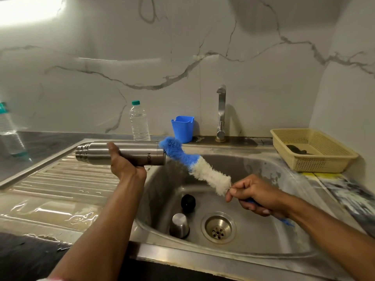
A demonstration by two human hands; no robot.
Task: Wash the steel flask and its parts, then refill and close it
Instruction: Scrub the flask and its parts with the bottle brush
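Steel flask (pixel 121 153) sideways in left hand (pixel 125 165) grip — right hand (pixel 257 194) clutching blue-white brush (pixel 194 165).

- Left hand (pixel 124 163) grips the steel flask (pixel 121 153), held sideways above the sink (pixel 263 236) rim.
- Right hand (pixel 256 194) pinches the bottle brush (pixel 199 169), its blue tip touching the flask's right-hand end.
- Down in the sink: steel cup (pixel 179 225) upside down, black stopper (pixel 188 203) just behind it, drain (pixel 218 227) beside them.
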